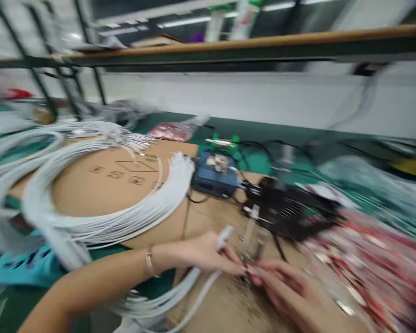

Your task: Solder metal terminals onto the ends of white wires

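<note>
My left hand (208,253), with a band at its wrist, is closed around a white cable (208,289). A short white piece (224,237) sticks up between its thumb and fingers. My right hand (284,286) meets the left fingertips, its fingers pinched on something small that blur hides. Small metal parts (244,275) show at the fingertips, with dark specks on the cardboard (225,310) below. Just behind stand blurred upright pieces (254,236). More white cables (173,296) run beneath my left forearm.
A large coil of white cables (118,222) lies on cardboard at left. Behind my hands are a blue device (215,173) and a black object (291,208). Red-and-white bagged parts (370,263) fill the right. A wood-edged shelf (249,46) spans the back; a light-blue item (27,266) sits lower left.
</note>
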`<state>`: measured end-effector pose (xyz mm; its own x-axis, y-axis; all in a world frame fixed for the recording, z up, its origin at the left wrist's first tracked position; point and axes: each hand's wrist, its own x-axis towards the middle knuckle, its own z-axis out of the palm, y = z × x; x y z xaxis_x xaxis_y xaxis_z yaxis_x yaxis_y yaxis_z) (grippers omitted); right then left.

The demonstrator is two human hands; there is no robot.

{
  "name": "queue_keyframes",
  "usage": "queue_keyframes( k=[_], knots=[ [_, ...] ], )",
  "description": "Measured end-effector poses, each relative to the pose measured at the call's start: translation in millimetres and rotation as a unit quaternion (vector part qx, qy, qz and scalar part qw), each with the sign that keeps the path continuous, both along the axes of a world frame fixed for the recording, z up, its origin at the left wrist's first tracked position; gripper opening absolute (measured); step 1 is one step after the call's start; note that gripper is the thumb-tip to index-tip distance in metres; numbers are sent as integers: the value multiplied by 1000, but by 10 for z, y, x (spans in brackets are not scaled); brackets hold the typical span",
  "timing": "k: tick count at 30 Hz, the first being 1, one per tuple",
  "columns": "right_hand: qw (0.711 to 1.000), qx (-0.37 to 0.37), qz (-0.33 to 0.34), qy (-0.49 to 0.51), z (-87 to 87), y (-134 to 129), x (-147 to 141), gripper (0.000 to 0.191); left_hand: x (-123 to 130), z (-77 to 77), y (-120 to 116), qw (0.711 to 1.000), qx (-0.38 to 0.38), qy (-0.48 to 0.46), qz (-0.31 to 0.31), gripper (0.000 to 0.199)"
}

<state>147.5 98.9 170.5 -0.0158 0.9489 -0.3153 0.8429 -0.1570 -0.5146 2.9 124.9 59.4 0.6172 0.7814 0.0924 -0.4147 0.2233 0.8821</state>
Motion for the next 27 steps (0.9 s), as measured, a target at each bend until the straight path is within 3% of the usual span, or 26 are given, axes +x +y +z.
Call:
queue_keyframes(
  k=[2,6,12,22,27],
  knots=[
    [997,-19,-46,56,51,-77,84,51,6,-64,53,999,31,-2,-15,23],
    [992,-21,-48,119,72,-14,23,44,-24,-90,107,998,47,-8,-48,26],
    [988,-22,-60,137,89,-28,-25,34,-27,1,80,998,33,5,-45,27],
    [983,-17,-52,173,114,-64,8,29,-44,0,70,998,-1,-21,-63,28],
    [980,-13,-56,191,119,-83,40,26,-58,21,83,996,17,-39,-76,28]
  ],
)
